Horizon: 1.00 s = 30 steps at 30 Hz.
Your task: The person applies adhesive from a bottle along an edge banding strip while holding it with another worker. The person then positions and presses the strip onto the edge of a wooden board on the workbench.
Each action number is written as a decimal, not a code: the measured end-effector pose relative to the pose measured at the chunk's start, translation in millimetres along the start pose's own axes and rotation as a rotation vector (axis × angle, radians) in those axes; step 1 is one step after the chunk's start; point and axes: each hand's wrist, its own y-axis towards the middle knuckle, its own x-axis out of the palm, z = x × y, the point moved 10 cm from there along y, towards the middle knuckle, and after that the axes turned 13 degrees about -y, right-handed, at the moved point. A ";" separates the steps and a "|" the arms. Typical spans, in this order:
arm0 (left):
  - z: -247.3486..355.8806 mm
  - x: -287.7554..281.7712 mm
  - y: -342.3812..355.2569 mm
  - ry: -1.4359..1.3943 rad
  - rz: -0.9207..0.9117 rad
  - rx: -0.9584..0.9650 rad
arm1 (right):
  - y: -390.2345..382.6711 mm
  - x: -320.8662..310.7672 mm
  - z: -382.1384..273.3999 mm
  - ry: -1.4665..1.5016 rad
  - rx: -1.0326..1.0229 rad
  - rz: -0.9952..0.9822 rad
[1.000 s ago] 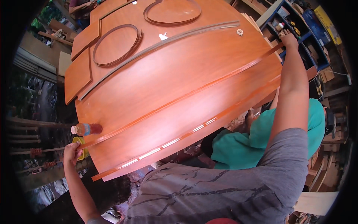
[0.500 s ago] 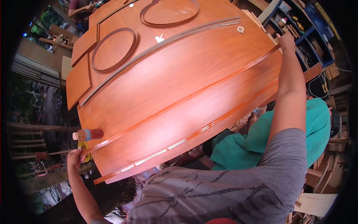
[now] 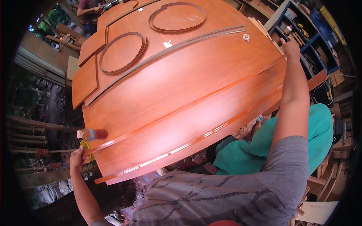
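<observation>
A long, thin, glossy orange-brown edging strip [image 3: 151,123] stretches across a large reddish-brown wooden panel [image 3: 169,79]. My left hand [image 3: 77,156] pinches its near-left end, just past the panel's left edge. At the far right, my right hand [image 3: 291,49] grips the other end with the arm reaching out; some of its fingers are hidden. Close to my left hand, a small clear bottle [image 3: 92,134] of reddish liquid lies on its side. Beside it, a yellow ring-shaped roll [image 3: 86,145] shows partly behind the strip. A shiny strip-like edge [image 3: 169,151] runs along the panel's near side.
Two coils of brown edging, one at left [image 3: 141,56] and one farther back [image 3: 201,26], lie beyond long grey strips [image 3: 166,51]. A tape roll [image 3: 246,37] sits at far right. A person in green [image 3: 245,152] is close by on my right; another person [image 3: 87,12] works at far left.
The whole view has shifted slightly, so the panel and the things on it appear a little lower and farther right. Both hands still hold the strip's ends.
</observation>
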 end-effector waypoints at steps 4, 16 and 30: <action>4.2 -0.7 -6.8 -0.015 -0.024 0.064 | -2.6 -24.1 -5.3 0.007 -0.042 0.119; -0.9 -9.7 0.3 -0.065 -0.236 0.295 | -64.4 -96.2 -67.6 0.081 -0.404 0.290; -21.8 11.6 75.2 -0.555 -0.668 0.389 | -510.1 -249.0 -99.0 0.576 -0.804 0.167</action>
